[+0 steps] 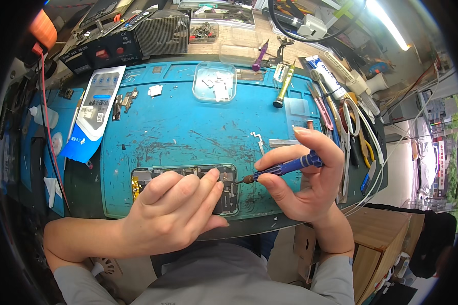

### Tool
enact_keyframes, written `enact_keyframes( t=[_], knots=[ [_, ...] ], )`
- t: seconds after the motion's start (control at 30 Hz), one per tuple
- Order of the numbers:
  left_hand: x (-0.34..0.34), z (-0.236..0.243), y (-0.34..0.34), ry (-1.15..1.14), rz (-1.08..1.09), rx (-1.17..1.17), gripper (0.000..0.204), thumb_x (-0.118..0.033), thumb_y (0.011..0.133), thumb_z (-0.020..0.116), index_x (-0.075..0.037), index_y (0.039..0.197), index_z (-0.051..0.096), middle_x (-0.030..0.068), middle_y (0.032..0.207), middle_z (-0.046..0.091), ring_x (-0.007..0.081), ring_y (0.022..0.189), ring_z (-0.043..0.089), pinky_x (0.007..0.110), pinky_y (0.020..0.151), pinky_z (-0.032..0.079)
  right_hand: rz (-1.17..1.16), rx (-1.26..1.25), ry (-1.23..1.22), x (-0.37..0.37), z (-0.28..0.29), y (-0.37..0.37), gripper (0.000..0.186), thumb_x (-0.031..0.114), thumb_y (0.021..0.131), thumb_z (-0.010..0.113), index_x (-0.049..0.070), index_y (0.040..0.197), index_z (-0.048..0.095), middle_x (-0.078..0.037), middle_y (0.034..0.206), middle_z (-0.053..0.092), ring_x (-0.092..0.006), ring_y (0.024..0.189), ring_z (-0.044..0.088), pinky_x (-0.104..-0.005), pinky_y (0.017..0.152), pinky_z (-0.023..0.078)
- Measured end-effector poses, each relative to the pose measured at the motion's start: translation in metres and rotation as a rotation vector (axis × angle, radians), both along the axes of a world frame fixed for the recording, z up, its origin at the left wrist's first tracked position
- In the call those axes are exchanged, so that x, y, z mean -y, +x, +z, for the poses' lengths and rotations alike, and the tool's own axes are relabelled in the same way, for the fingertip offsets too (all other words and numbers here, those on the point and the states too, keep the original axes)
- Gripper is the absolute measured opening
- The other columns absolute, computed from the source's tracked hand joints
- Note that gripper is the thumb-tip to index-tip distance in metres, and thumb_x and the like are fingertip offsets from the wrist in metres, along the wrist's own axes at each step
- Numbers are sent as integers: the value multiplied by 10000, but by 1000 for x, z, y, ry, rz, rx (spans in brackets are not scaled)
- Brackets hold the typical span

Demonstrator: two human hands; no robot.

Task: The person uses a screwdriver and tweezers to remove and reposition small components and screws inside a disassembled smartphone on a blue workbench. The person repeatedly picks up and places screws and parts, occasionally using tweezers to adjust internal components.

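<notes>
An opened smartphone (pixel 230 199), its dark circuit board and a yellow flex part showing, lies on the blue work mat. My left hand (pixel 178 206) covers its middle; the fingers are bent together with their tips on the board, and the thumb is by the near edge. Between the thumb and fingers of my right hand (pixel 310 185) is a blue screwdriver (pixel 287 166). Its thin tip points left and meets the right part of the phone; whether it sits in a screw is too small to tell.
A clear plastic box (pixel 215 82) with small metal pieces stands at the mat's back. A yellow-green screwdriver (pixel 285 86) lies right of it. Tweezers, pliers and scissors (pixel 350 117) crowd the right edge. A white-and-blue package (pixel 95 112) lies left, before a black device (pixel 104 53).
</notes>
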State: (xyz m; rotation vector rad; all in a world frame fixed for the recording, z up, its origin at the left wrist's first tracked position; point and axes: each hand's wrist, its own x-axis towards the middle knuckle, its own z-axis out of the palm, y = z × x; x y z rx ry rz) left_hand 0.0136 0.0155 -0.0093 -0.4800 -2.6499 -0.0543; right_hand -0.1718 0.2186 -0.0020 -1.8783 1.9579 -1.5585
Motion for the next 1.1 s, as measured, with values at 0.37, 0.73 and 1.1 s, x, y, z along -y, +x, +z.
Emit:
enact_keyframes(
  t=[0.37,0.73,1.1],
  knots=[
    [1,1,1,-18,-9,29,541,-475,969,694,9,1199,767,122,1275,751,204,1072,594,374,936,422,34,-47,-84,3,-3,0,600,-20,861,863,-63,1368,544,-241,1278,719,-278,874,802,-373,748,659],
    [-4,-4,1,-31,22,41,441,-310,901,744,-60,1263,771,87,1313,715,211,1159,588,374,1025,416,60,-101,-77,5,-2,-1,612,-18,858,850,-74,1392,556,-213,1243,735,-290,844,791,-376,728,652],
    [-5,-3,1,-76,45,42,425,-309,912,729,-90,1273,774,70,1323,709,211,1183,582,385,1036,417,40,-98,-6,8,7,2,677,35,914,850,-84,1449,452,-247,1204,716,-247,867,775,-337,792,609]
  ],
)
